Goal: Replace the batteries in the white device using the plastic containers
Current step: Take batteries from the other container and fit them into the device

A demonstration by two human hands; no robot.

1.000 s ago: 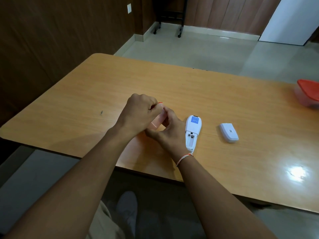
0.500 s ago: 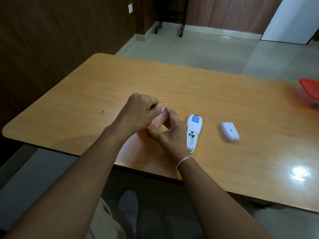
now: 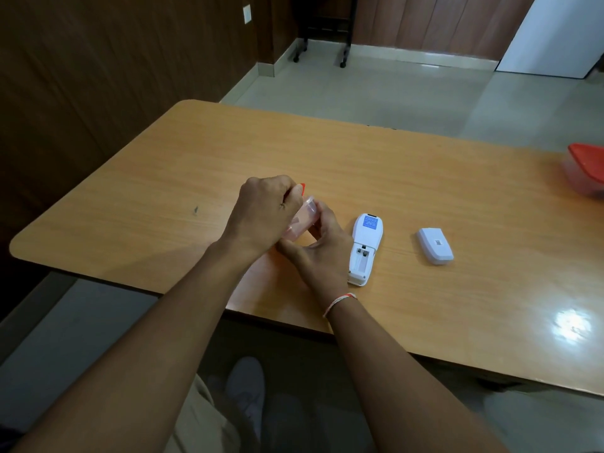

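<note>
A small clear plastic container [image 3: 303, 218] is tilted between both hands above the table. My left hand [image 3: 261, 214] is closed over its top, with a sliver of its red lid [image 3: 302, 185] showing at the fingertips. My right hand [image 3: 318, 246] grips the container from below and the right. What is inside it is hidden. The white device [image 3: 364, 248] lies face down just right of my right hand, its battery bay open and looking bare. Its white battery cover [image 3: 434, 245] lies apart, further right.
A second clear container with a red lid [image 3: 585, 168] stands at the table's far right edge. The wooden table [image 3: 327, 158] has its near edge just under my wrists. A dark wall is on the left; my shoe shows below the table.
The lid's edge has lifted off the container rim under my left hand, and the clear container shows more between my hands. Device and cover have not moved.
</note>
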